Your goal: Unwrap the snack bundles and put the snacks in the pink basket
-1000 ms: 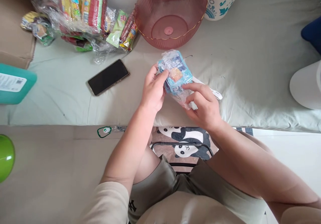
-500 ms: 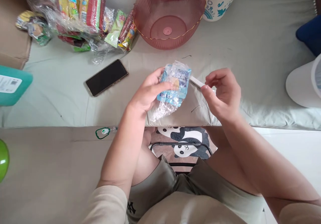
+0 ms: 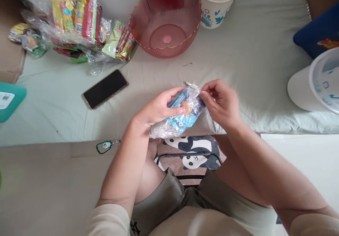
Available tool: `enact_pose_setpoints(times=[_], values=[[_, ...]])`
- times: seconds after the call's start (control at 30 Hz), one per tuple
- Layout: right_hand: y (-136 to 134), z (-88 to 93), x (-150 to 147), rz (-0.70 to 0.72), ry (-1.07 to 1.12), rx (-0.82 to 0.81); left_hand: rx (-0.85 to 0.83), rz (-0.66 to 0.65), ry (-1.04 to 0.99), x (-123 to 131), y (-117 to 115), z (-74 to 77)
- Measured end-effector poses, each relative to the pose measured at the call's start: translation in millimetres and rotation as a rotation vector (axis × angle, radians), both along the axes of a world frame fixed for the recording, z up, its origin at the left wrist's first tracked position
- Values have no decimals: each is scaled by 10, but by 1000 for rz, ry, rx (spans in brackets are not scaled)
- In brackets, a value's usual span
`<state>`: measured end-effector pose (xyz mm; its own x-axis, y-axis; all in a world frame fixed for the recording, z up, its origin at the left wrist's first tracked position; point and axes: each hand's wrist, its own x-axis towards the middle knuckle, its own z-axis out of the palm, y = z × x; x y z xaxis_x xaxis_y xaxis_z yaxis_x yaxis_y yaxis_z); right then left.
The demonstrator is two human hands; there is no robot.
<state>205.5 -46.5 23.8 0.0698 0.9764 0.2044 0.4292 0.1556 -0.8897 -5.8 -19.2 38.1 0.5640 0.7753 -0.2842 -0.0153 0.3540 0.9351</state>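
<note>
My left hand (image 3: 161,107) is closed around a clear plastic bag (image 3: 165,128) with blue printed snack packets (image 3: 176,121) inside, its thumb lying across the front. The bag is tilted above the front edge of the covered surface. At the bag's upper right corner my right hand (image 3: 221,102) pinches with thumb and fingers. A slim white strip (image 3: 192,85) runs from those fingertips along the bag's top edge. Crumpled plastic lies against it, and the fingers partly hide where strip and bag meet.
A black phone (image 3: 106,89) lies left of my hands. Behind are bagged snacks (image 3: 79,20), a pink ribbed bowl (image 3: 165,49) and a white paper cup (image 3: 219,8). A white tub (image 3: 302,88) and a blue object (image 3: 315,35) stand at right, a teal container (image 3: 13,102) at left.
My right hand has moved left to the bag's upper corner, bringing the white strip against its edge. The bag has turned and come lower in view. The whole view has shifted slightly.
</note>
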Motion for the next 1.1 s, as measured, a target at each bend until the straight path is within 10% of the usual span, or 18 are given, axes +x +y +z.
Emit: enact_pose_setpoints(times=[0.17,0.4,1.1], values=[[22,-61,9,-31,289,-200,-36,-10,-5,-8,4,3],[2,-62,32,223,-16,120,116,-115,188,-25,45,0],[136,-100,36,-265,445,-166,-5,-35,-9,-173,87,162]])
